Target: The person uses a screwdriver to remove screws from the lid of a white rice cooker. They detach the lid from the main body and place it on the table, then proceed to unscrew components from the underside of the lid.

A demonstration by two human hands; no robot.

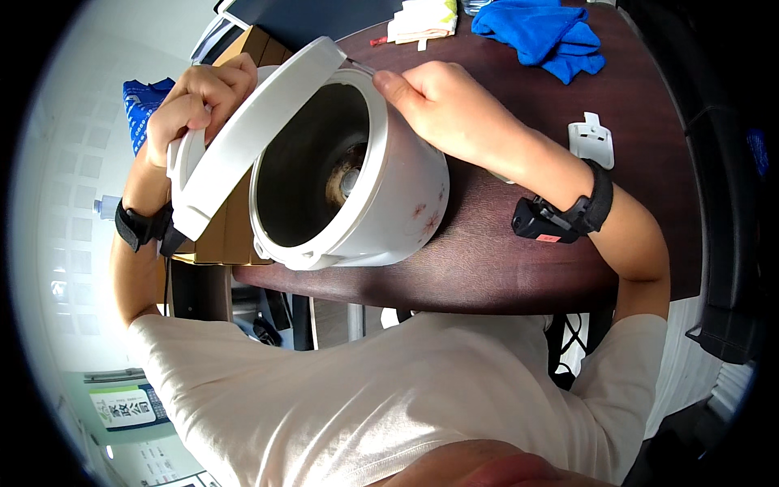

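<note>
Two hands on one appliance here, from where I'm watching the feed. The white rice cooker (365,187) is tipped on its side at the near edge of the dark wood table (503,268), mouth facing left toward me, so its long axis runs roughly left-right across the table. The left hand (199,101) is curled around the back of the hinged lid (251,134), fingers wrapped and pressed onto the lid's handle part, holding it swung open; the cooker body sits just right of and below that grip. The right hand (446,109) rests on the upper rim of the body, thumb and fingers pinched on what looks like a thin metal tool (361,66) poking at the hinge area, though it's too small to say what kind. So the hinge lies just left of the right grip, and that hand is nearer to it. The shell is smooth glossy plastic with faint reddish marks, the inside a dull dark metal well with a round heating plate. A blue cloth (544,36) lies well beyond the right hand.
</note>
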